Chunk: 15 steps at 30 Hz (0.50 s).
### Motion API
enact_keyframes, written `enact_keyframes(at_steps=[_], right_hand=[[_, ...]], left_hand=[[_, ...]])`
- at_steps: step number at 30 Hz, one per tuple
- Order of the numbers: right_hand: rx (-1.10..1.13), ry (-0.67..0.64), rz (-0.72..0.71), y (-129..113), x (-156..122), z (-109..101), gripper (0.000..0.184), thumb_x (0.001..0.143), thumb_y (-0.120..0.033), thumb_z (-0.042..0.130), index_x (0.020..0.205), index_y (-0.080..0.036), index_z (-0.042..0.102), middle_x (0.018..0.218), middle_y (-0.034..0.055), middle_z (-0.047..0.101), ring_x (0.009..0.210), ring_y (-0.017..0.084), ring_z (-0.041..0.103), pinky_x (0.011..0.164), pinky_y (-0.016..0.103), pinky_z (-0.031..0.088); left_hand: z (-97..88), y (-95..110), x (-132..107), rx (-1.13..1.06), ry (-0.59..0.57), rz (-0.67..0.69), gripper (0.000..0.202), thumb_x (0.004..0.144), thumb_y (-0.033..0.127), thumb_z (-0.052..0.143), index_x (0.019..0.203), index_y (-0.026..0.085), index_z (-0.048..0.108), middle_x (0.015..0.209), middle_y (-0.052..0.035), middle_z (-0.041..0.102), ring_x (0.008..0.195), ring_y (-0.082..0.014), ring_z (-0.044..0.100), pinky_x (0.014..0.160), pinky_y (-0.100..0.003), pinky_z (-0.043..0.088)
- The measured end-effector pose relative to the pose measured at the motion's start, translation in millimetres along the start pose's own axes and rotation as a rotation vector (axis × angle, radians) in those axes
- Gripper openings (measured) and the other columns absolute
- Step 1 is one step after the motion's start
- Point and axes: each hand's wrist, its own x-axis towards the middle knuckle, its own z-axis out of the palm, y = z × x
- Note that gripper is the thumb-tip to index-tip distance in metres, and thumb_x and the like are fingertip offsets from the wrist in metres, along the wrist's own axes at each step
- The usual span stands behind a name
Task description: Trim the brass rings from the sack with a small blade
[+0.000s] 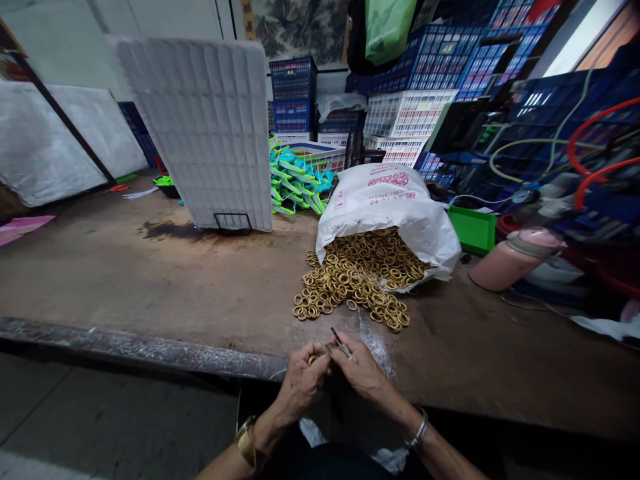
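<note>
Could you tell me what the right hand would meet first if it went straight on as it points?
Probably the heap of gold rings spilled from the white sack, beyond the right hand; only bare tabletop seems between, though depth is unclear.

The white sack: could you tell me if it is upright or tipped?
Tipped: the white sack lies on its side, gold rings spilling onto the table.

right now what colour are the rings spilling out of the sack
Golden brass rings, clearest in the head view.
</note>
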Motion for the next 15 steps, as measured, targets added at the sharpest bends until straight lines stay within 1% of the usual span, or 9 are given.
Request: enact_keyframes(at_steps=[4,8,11,13,15], right_hand=[[0.053,0.011,0.068,-0.2,-0.5,2.7,0.024,0.076,-0.038,0.042,0.069,-0.017,0.053,0.055,-0.0030,0.053,0.054,0.010,0.046,0.050,0.021,0.033],[0.127,0.005,0.106,-2.9,-2.0,4.1,0.024,0.076,-0.037,0.041,0.066,-0.017,0.051,0.053,-0.0028,0.054,0.052,0.011,0.048,0.051,0.021,0.034],[0.154,-0.019,0.117,-3.4,-2.0,4.0,0.024,0.076,-0.037,0.040,0.064,-0.018,0.051,0.052,-0.0027,0.054,0.051,0.011,0.049,0.051,0.021,0.035],[0.130,0.000,0.117,-1.3,-2.0,3.5,0.026,0.077,-0.036,0.037,0.063,-0.018,0.050,0.051,-0.0025,0.053,0.050,0.011,0.048,0.050,0.021,0.035],[0.033,0.064,0.097,2.7,-3.4,2.8,0.027,0.078,-0.036,0.034,0.062,-0.019,0.048,0.052,-0.0020,0.052,0.050,0.011,0.047,0.050,0.021,0.034]], left_hand=[[-0.4,1.1,-2.4,-0.071,-0.031,-0.069,0.031,0.073,0.046,0.052,0.072,0.015,0.050,0.052,0.0042,0.048,0.038,-0.0035,0.034,0.038,-0.016,0.025],[-0.9,-1.8,-5.2,-0.149,-0.063,-0.106,0.032,0.074,0.047,0.052,0.074,0.016,0.049,0.056,0.0039,0.049,0.038,-0.0025,0.034,0.035,-0.015,0.022],[-0.7,-3.3,-8.3,-0.199,-0.062,-0.122,0.031,0.073,0.047,0.053,0.075,0.016,0.048,0.057,0.0042,0.049,0.038,-0.0022,0.034,0.035,-0.015,0.021],[-0.1,-3.1,-10.3,-0.229,-0.062,-0.127,0.031,0.073,0.047,0.054,0.075,0.017,0.048,0.058,0.0045,0.049,0.038,-0.0021,0.034,0.035,-0.015,0.021],[1.0,-2.0,-11.9,-0.255,-0.057,-0.143,0.030,0.073,0.046,0.054,0.075,0.017,0.047,0.057,0.0050,0.048,0.038,-0.0020,0.033,0.036,-0.015,0.020]])
